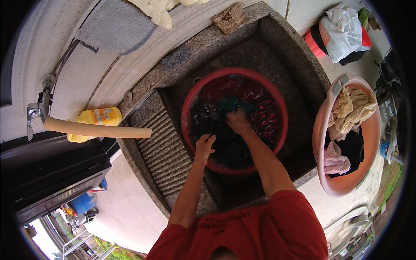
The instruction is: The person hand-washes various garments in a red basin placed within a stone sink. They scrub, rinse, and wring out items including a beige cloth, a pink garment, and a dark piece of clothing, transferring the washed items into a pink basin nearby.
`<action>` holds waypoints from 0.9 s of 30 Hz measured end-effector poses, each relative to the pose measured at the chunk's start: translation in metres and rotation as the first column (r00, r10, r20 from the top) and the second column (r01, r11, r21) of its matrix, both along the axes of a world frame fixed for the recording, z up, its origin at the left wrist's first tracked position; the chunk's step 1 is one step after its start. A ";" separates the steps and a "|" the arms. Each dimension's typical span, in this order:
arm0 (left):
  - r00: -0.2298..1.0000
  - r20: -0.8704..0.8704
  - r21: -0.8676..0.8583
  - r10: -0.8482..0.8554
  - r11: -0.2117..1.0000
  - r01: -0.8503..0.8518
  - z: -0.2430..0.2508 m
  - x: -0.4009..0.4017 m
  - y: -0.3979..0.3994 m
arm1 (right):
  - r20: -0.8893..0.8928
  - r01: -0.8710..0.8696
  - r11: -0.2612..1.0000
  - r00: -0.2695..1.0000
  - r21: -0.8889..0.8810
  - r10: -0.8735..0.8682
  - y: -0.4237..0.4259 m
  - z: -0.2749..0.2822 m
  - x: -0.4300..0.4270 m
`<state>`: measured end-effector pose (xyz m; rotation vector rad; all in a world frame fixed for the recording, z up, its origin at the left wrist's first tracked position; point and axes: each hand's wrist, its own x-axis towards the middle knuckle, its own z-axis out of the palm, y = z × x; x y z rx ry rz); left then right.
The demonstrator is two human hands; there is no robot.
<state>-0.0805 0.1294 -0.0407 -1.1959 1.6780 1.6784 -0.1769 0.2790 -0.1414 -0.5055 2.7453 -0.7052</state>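
Note:
A red plastic basin [282, 120] holds water and soaking cloth inside a granite sink. Over the basin's near left part, my left hand [204, 148] has its fingers curled on a dark cloth [224, 148]. My right hand [239, 121] reaches into the water near the middle, its fingertips at a teal item [230, 103], perhaps cloth, just under the surface. The water hides those fingers, so their grip cannot be made out. Dark red, rippled patches show at the basin's right and far sides.
The granite sink [292, 42] has a ribbed washboard [165, 146] at left. A hose-fitted tap [97, 128] juts over it, beside a yellow bottle [110, 116]. A fibre scrubber [229, 18] lies on the back rim. At right stands a pink tub [320, 143] holding clothes [351, 107].

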 end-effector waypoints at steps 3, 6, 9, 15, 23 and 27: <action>0.982 -0.074 0.061 0.176 0.983 -0.172 0.021 0.001 -0.006 | 0.393 0.157 0.985 0.912 -0.074 -0.116 -0.008 0.057 -0.035; 0.877 0.027 0.430 0.480 0.786 -0.444 0.045 -0.004 0.000 | 0.260 0.218 0.864 0.960 -0.454 -0.105 -0.021 0.133 0.000; 0.811 0.062 0.861 0.582 0.380 -0.339 0.054 -0.007 -0.001 | 0.294 0.116 0.659 0.941 -0.743 0.166 -0.033 0.213 0.055; 0.831 -0.002 0.913 0.557 0.339 -0.226 0.068 0.010 -0.007 | -0.305 -0.248 0.760 0.950 -0.600 0.069 -0.052 0.247 0.121; 0.845 -0.072 0.838 0.531 0.492 -0.237 0.056 0.004 0.010 | -0.501 -0.272 0.698 0.854 -0.662 -0.142 -0.061 0.198 0.042; 0.881 -0.130 0.506 0.455 0.794 -0.336 0.108 -0.018 0.029 | -0.584 -0.088 0.846 0.761 -0.525 -0.283 -0.009 0.220 -0.015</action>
